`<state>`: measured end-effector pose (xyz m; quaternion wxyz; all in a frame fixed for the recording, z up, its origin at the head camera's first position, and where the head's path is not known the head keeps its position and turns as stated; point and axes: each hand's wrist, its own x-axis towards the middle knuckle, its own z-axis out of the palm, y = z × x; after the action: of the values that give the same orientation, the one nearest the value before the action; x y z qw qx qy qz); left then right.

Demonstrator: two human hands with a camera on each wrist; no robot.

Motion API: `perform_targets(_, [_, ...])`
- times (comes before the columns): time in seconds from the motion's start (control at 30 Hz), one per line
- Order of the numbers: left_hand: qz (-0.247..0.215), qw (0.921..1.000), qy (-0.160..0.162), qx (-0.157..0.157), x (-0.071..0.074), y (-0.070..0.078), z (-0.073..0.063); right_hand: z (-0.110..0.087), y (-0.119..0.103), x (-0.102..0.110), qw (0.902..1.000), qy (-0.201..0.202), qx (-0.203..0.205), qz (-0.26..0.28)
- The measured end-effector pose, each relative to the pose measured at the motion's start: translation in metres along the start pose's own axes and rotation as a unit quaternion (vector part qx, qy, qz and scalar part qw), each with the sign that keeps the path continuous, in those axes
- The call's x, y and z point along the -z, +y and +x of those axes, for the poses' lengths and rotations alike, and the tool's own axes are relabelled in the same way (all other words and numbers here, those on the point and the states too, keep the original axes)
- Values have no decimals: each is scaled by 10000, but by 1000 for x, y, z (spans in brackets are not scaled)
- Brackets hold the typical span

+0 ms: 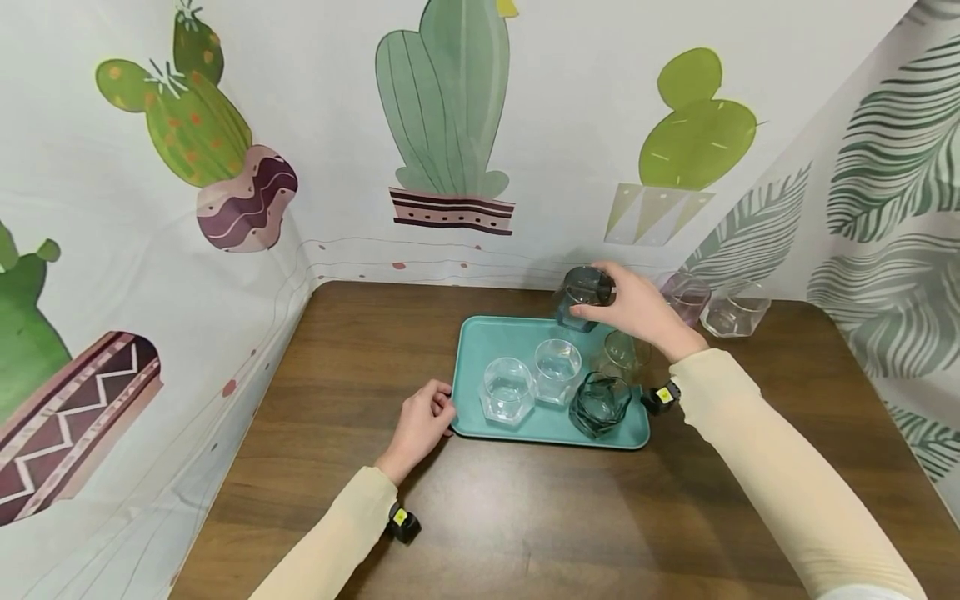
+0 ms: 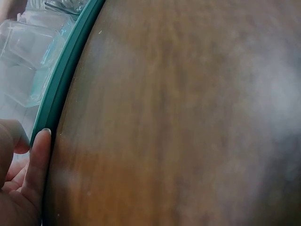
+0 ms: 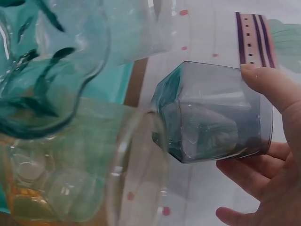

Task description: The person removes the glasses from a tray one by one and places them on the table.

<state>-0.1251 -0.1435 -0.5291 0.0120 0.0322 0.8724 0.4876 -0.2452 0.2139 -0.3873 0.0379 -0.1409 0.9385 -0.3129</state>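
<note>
from my end i judged the tray just past half loaded: of seven glasses, four were on it, three not yet. left to right, the left hand pinched its front left corner; two clear glasses stood on it; the right hand gripped one smoky glass by its far edge; one dark green glass and one amber glass stood on its right side; one purple glass and one other clear glass stood beyond it.
</note>
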Motion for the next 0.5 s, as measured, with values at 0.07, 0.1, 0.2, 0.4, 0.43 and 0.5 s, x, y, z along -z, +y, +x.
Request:
perform_targets(0.07, [8, 10000, -5, 36, 0, 0, 0, -3, -4, 6, 9999, 8, -51, 86])
perform_targets(0.1, [15, 10000, -4, 43, 0, 1, 0, -5, -6, 9, 9999, 19, -76, 117])
perform_targets(0.2, [7, 10000, -5, 60, -1, 0, 0, -10, -12, 17, 9998, 104, -64, 149])
perform_targets(0.4, [2, 10000, -3, 50, -1, 1, -1, -22, -19, 32, 9989, 434, 97, 142])
perform_targets(0.43, [17, 10000, -1, 51, -1, 1, -1, -24, -19, 34, 9987, 475, 100, 154])
perform_targets(0.5, [47, 10000, 14, 51, -1, 3, 0, -29, -18, 39, 9983, 557, 83, 135])
